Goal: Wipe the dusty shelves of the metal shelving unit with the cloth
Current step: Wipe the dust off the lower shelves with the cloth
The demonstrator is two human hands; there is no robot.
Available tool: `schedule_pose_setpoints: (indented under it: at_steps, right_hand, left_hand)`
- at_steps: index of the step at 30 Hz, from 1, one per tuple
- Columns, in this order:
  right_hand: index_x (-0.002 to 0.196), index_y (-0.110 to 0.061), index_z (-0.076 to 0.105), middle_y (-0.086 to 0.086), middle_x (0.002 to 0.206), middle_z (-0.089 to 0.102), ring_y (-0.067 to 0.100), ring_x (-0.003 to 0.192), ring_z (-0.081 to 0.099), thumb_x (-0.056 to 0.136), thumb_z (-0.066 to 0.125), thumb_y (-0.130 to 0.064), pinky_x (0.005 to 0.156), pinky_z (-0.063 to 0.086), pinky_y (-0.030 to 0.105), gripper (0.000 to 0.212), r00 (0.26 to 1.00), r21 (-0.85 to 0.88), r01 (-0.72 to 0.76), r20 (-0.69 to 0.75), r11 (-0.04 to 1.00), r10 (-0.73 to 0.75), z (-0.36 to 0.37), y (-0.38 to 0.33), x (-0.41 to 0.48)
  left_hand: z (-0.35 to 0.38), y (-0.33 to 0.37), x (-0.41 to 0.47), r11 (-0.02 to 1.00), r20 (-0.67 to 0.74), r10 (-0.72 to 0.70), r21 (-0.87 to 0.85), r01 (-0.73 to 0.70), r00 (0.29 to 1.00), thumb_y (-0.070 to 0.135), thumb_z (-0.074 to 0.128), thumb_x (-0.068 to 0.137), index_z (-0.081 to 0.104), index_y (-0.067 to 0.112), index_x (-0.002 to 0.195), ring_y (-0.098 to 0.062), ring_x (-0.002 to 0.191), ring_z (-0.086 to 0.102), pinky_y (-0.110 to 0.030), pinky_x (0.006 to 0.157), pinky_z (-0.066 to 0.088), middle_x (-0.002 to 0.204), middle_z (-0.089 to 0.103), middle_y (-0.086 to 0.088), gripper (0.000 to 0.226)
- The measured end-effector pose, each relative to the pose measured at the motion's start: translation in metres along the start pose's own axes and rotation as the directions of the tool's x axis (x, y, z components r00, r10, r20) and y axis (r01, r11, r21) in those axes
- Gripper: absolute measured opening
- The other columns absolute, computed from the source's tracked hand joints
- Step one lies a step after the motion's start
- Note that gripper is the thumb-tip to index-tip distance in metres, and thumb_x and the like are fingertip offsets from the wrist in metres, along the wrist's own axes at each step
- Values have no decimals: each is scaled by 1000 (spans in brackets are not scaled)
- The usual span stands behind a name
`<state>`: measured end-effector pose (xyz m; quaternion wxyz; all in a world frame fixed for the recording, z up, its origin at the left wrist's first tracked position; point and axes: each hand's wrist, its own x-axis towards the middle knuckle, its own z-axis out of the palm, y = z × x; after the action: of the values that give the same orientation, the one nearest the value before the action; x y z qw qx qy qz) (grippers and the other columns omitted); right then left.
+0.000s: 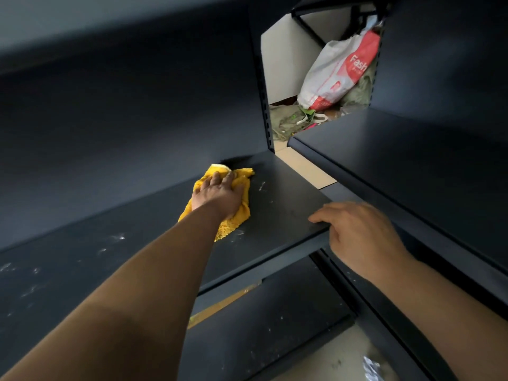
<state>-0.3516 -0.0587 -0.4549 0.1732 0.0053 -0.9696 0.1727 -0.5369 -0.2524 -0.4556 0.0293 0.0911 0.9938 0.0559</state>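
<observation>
Left hand [217, 193] is pressing the cloth [232, 222] flat-fingered at twelve o'clock. Right hand [362, 237] is resting open on the shelf [288, 204], three o'clock.

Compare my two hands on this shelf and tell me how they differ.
The left hand presses on the yellow cloth, deep in near the back panel. The right hand has no cloth and rests at the front corner of the shelf. The left arm is stretched out; the right hand is nearer the camera. Both touch the same dusty shelf.

A red-and-white plastic bag [339, 70] rests on olive clothing [288, 122].
</observation>
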Motion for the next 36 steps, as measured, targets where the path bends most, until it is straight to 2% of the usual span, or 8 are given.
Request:
schedule_pose_setpoints:
  at_steps: [3, 6, 9, 13, 17, 22, 27, 36]
  right_hand:
    - [105, -16, 76, 4, 99, 75, 28, 86, 68, 71, 57, 14, 73, 51, 33, 49, 996, -43, -62, -73, 997, 59, -7, 14, -7]
    - [108, -15, 74, 6, 100, 74, 27, 92, 67, 74, 58, 13, 76, 51, 34, 47, 993, -45, -70, -99, 997, 65, -9, 21, -10]
    - [104, -13, 74, 7, 95, 73, 29, 90, 66, 73, 62, 12, 69, 53, 36, 42, 987, -46, -89, -138, 995, 82, -12, 22, -11]
    - [97, -15, 71, 4, 94, 68, 27, 91, 61, 80, 57, 7, 63, 44, 32, 30, 978, -38, -158, -146, 987, 151, -18, 16, -11]
    - [97, -20, 66, 0, 97, 59, 21, 96, 55, 87, 55, -4, 63, 35, 28, 22, 984, -53, -145, -108, 988, 138, -18, 3, -6]
    - [108, -25, 63, -1, 104, 56, 20, 93, 55, 91, 49, -8, 63, 32, 27, 27, 998, -26, -68, -9, 997, 67, -4, -28, 9]
    - [120, -25, 59, -3, 114, 57, 17, 106, 55, 92, 45, -7, 72, 35, 25, 36, 996, 0, 53, 76, 999, -53, 13, -61, 24]
    - [127, -28, 56, -7, 126, 57, 15, 116, 50, 93, 44, -8, 90, 42, 31, 40, 959, 60, 182, 212, 982, -190, 48, -136, 44]
  left_hand:
    - [6, 39, -3, 992, 10, 129, -5, -129, 992, 59, 16, 98, 14, 38, 153, -22, 150, 7, -42, 119, 8, 163, 6, 4, 59]
    - [10, 69, -18, 960, 15, 281, -23, -281, 960, 58, 19, 99, 17, 39, 152, -20, 149, 9, -42, 119, 9, 163, 8, 4, 57]
    - [11, 86, -43, 905, 16, 424, -53, -423, 906, 57, 23, 99, 22, 40, 151, -20, 149, 10, -40, 118, 8, 162, 10, 5, 54]
    - [14, 85, -76, 821, -3, 566, -86, -564, 824, 54, 30, 99, 28, 43, 147, -18, 147, 13, -40, 117, 9, 161, 15, 8, 49]
    - [15, 55, -101, 783, -33, 615, -90, -615, 788, 52, 34, 99, 31, 43, 146, -18, 146, 19, -41, 119, 13, 159, 20, 9, 48]
    - [8, -1, -103, 886, -34, 454, -88, -455, 890, 52, 29, 100, 26, 42, 148, -14, 148, 12, -36, 121, 5, 161, 14, 9, 50]
    - [3, -55, -89, 975, -21, 220, -37, -220, 975, 55, 22, 99, 19, 41, 151, -13, 149, 7, -40, 121, 2, 162, 8, 8, 54]
    - [-2, -120, -85, 1000, -80, -28, -5, 28, 996, 56, 15, 99, 16, 36, 153, -15, 150, 2, -45, 121, -2, 162, 8, 5, 57]
